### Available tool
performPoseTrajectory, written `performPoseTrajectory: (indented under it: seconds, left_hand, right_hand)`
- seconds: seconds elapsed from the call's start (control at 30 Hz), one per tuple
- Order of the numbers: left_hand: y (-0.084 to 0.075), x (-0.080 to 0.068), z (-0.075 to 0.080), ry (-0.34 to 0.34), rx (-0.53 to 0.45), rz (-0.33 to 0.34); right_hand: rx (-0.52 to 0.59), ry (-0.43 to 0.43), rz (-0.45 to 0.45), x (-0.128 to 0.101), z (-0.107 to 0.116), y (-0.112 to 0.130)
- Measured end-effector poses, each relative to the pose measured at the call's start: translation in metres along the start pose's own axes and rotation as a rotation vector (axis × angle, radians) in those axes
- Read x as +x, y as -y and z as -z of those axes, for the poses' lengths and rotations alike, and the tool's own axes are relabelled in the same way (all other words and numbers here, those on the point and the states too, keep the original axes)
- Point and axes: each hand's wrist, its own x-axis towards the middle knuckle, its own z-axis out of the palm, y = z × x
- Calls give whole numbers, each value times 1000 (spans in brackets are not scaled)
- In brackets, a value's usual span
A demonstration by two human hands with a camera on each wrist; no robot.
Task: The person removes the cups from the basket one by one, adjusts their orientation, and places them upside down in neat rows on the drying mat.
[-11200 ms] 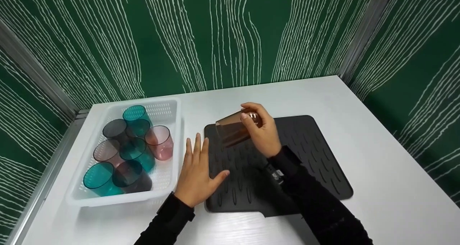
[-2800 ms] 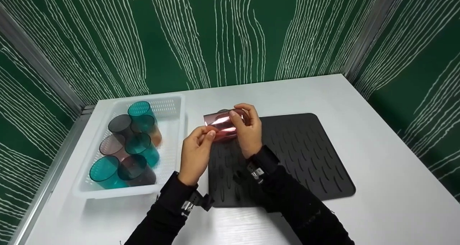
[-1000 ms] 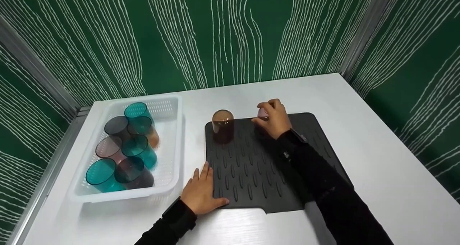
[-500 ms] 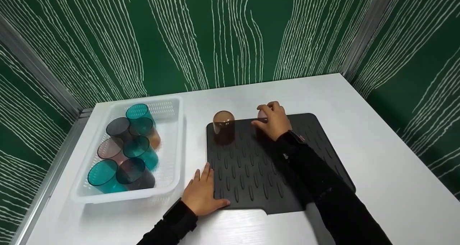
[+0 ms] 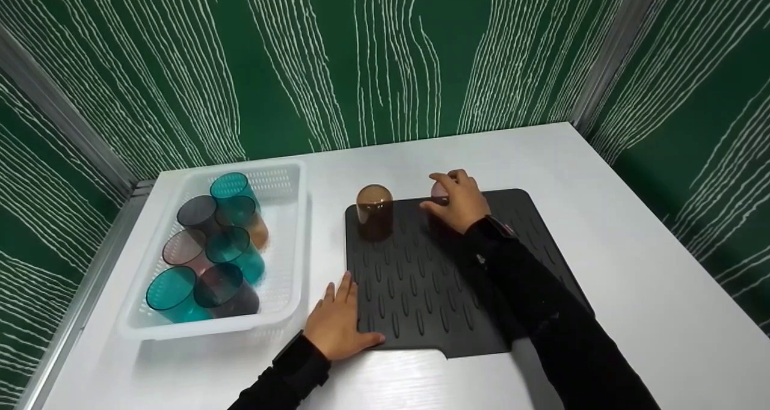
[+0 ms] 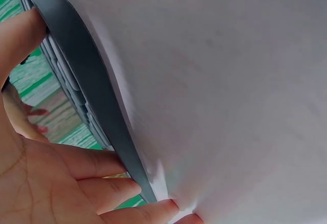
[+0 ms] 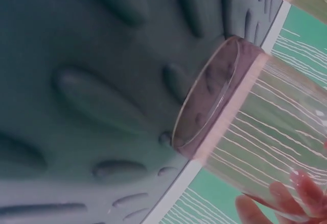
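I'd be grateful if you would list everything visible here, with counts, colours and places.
Basket: 1, white, left on the table
Teal cups: 3, teal, in the basket
Grey cups: 2, smoky grey, in the basket
Pink cup: 1, pink, in the basket
Amber cup: 1, amber, in the basket
Upturned cups: 2, amber and pink, at the mat's back
Mat: 1, black, on the table
Table: 1, white, below everything
Walls: 3, green with white lines, behind and both sides
Left hand: 1, bare, at the mat's front-left corner
Right hand: 1, bare, gripping the upturned pink cup
Sleeves: 2, black, on both arms
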Motion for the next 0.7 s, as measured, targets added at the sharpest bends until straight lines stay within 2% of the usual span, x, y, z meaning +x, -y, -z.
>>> performPoseTrajectory:
  seconds: [0.3,0.53,0.7]
  left_hand:
    - [1,0,-1,-2,-7,-2]
    - [0,0,-1,-6,45,-18]
    - [0,2,0,-4,59,-17]
  right_hand:
    - [-16,13,-6,-2,8,7]
    - [-14,-69,119,-4,20,29]
    - [15,-66,170,-8,27,51]
